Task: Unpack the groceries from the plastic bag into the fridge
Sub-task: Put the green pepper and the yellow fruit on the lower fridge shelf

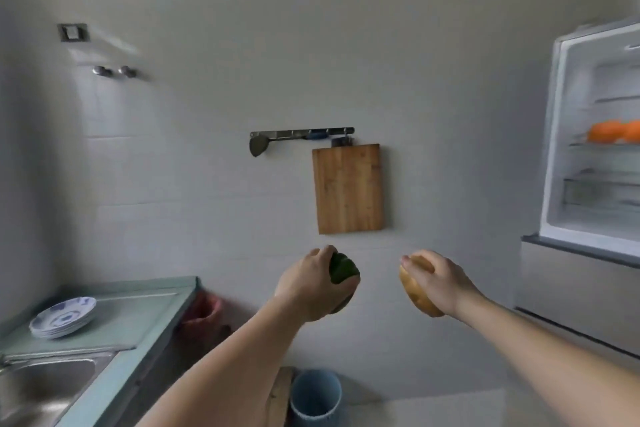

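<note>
My left hand clenched round a green pepper, my right hand gripping a potato — both raised just below the hanging cutting board, open fridge to its right, oranges shelved inside, blue bin below.

Green pepper: dark and glossy — you have it clasped in your left hand, held up left of the fridge.
Potato: tan, oblong, tilted — gripped in your right hand, nearer the fridge than the pepper.
Fridge: door open, white inside.
Oranges: you can see them on a fridge shelf.
</note>
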`<state>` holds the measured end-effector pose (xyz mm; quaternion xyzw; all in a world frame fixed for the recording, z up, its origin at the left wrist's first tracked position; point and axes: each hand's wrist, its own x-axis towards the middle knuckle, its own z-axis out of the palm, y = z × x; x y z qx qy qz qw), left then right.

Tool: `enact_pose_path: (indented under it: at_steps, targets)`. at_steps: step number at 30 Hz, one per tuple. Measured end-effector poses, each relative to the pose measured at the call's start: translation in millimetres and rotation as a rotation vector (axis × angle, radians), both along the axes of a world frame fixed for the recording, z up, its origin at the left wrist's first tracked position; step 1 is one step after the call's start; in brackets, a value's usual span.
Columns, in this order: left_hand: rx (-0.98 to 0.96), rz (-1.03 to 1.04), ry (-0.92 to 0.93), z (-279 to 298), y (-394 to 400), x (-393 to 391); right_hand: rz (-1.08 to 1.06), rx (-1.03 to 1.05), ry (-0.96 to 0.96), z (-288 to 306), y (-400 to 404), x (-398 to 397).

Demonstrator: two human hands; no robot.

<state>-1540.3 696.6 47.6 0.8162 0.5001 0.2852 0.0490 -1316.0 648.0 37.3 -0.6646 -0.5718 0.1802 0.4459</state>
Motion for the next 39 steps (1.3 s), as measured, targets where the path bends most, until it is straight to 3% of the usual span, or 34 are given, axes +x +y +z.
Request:
enact_pose_path:
  at_steps: [8,18,29,39]
  targets:
    - [-0.029,-0.291,-0.046,-13,66,150,-0.286,-0.017,-0.027,-15,7,120]
    - [-0.046,-0.601,-0.084,-9,173,286,-0.571,0.004,-0.134,8,56,200]
    - [-0.083,-0.744,-0.062,-25,228,406,-0.673,-0.005,-0.161,11,87,282]
    - [-0.068,-0.768,0.023,-17,248,563,-0.685,0.085,0.004,-7,116,444]
